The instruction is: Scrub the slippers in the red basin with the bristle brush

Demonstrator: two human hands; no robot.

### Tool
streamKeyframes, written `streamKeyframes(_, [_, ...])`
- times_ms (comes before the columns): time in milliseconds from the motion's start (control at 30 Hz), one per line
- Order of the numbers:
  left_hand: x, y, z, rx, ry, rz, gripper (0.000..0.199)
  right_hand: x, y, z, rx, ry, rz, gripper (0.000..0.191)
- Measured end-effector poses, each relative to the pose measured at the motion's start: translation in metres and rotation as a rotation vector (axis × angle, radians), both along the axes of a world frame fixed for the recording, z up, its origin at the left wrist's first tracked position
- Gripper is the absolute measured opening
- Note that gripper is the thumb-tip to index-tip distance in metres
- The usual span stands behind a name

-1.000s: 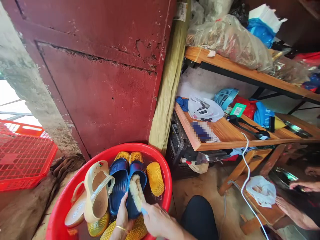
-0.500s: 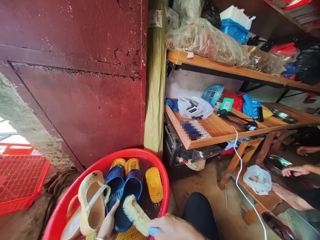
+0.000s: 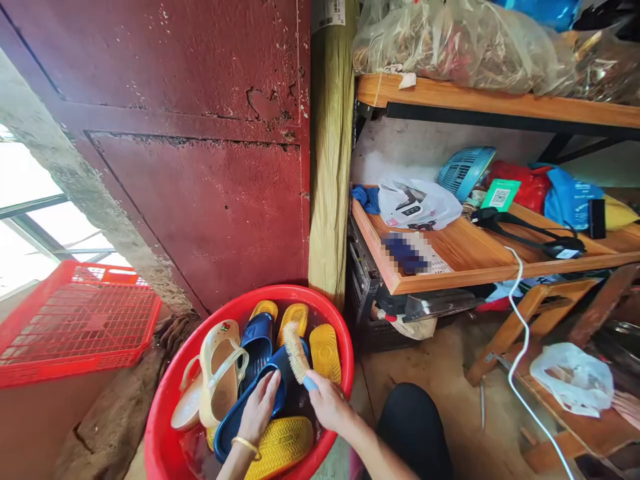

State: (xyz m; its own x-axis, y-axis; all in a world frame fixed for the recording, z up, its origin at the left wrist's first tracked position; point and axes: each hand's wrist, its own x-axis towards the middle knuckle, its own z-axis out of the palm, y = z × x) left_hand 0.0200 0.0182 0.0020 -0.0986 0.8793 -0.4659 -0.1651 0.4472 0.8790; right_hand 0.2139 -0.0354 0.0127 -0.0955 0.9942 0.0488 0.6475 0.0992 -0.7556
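Observation:
A red basin (image 3: 345, 347) holds water and several shoes. My left hand (image 3: 260, 403) grips the near end of a blue slipper (image 3: 227, 427), which lies tilted in the basin. In my right hand (image 3: 327, 403) is a scrubbing brush (image 3: 296, 350) with pale bristles and a blue handle, its head at the toe end of that slipper. Another blue slipper (image 3: 257, 343) sits just behind. Cream clogs (image 3: 219, 373) lie on the left side. Yellow slippers show at the back and right, and one yellow slipper (image 3: 285, 443) lies sole up near my left wrist.
A red plastic crate (image 3: 80, 320) stands at the left by a dark red door (image 3: 215, 200). On the right are a wooden shelf tray (image 3: 465, 257) with bags and a blue fan, a white cable (image 3: 520, 333), and a stool with a plastic bag (image 3: 573, 377). Part of another person's hand shows at the right edge.
The view has shifted left and the basin appears further right. The brush has swung upright toward the slipper's toe end. My left hand has come over the slipper, which now tilts more sideways.

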Motion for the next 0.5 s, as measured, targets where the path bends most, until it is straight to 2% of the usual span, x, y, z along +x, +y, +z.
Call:
streamKeyframes(33, [0.01, 0.008, -0.004, -0.079, -0.138, 0.074, 0.013, -0.008, -0.004, -0.007, 0.001, -0.074, 0.002, 0.051])
streamKeyframes(100, [0.023, 0.025, -0.01, -0.116, -0.358, 0.117, 0.015, -0.019, -0.019, -0.018, -0.024, -0.228, 0.019, 0.055])
streamKeyframes(167, [0.026, 0.037, -0.017, -0.115, -0.576, 0.133, 0.017, -0.024, -0.034, -0.026, -0.055, -0.327, 0.036, 0.058])
streamKeyframes(233, [0.026, 0.041, -0.025, -0.14, -0.734, 0.172, 0.021, -0.026, -0.038, -0.028, -0.057, -0.366, 0.043, 0.058])
streamKeyframes(300, [0.025, 0.038, -0.032, -0.172, -0.76, 0.204, 0.029, -0.027, -0.023, -0.023, -0.042, -0.393, 0.024, 0.056])
streamKeyframes(367, [0.026, 0.033, -0.038, -0.19, -0.746, 0.224, 0.033, -0.028, 0.006, -0.015, -0.038, -0.434, -0.014, 0.053])
streamKeyframes(433, [0.026, 0.03, -0.04, -0.19, -0.733, 0.229, 0.033, -0.03, 0.035, -0.005, -0.028, -0.453, -0.03, 0.048])
streamKeyframes(500, [0.025, 0.032, -0.04, -0.182, -0.723, 0.237, 0.03, -0.033, 0.048, 0.001, -0.018, -0.456, -0.024, 0.045])
